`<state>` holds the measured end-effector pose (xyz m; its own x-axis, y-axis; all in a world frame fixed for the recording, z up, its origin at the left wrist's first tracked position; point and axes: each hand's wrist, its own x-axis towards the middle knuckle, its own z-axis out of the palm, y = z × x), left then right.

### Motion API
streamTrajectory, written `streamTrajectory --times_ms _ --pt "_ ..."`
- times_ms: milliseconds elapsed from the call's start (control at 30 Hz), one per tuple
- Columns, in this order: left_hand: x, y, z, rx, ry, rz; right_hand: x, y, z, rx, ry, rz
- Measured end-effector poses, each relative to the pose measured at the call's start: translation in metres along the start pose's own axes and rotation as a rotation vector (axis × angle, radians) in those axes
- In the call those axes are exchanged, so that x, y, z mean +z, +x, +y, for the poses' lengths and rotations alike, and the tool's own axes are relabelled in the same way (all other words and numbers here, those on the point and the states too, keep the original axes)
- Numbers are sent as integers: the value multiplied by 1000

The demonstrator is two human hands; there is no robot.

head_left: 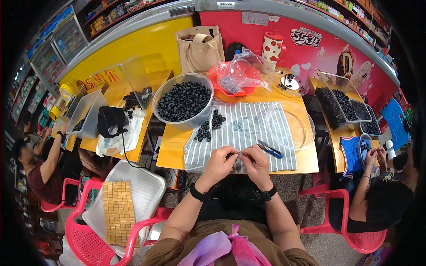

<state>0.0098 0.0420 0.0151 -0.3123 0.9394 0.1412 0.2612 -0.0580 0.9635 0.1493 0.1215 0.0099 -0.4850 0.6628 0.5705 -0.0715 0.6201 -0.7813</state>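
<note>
Over the near edge of a striped cloth (222, 141), a person's left hand (218, 165) pinches what appears to be a black piece (229, 156), while the right hand (257, 166) closes thumb and finger just beside it, any hold too small to make out. A steady left grip and small right-hand movements should suit such fine work. Loose beads (217, 119) lie far and left of both hands; pliers (271, 151) rest far and right.

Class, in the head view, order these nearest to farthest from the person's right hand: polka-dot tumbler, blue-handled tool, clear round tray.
1. Blue-handled tool: right of the right hand, on striped cloth.
2. Clear round tray: farther up, right side.
3. Polka-dot tumbler: beyond both, straight ahead.
</note>
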Motion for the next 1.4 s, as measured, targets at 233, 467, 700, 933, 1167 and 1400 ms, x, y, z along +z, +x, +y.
streamTrajectory --times_ms 233,467,700,933,1167,1400 --pt "-2 1 10 -265 -457 -55 2 0 0 -8 -17 36" --pt "3 3 -2 -268 -505 -75 3 0 3 -37 -35 24" --pt "10 -2 -1 198 132 104 1 -1 4 27 21 -8" --pt "15 -4 7 369 386 188 -3 -1 3 197 206 -58" --pt "8 -3 2 -29 -209 35 -4 -2 4 132 112 -91" --pt "10 -6 6 18 -149 20 -3 -1 4 129 139 -84"
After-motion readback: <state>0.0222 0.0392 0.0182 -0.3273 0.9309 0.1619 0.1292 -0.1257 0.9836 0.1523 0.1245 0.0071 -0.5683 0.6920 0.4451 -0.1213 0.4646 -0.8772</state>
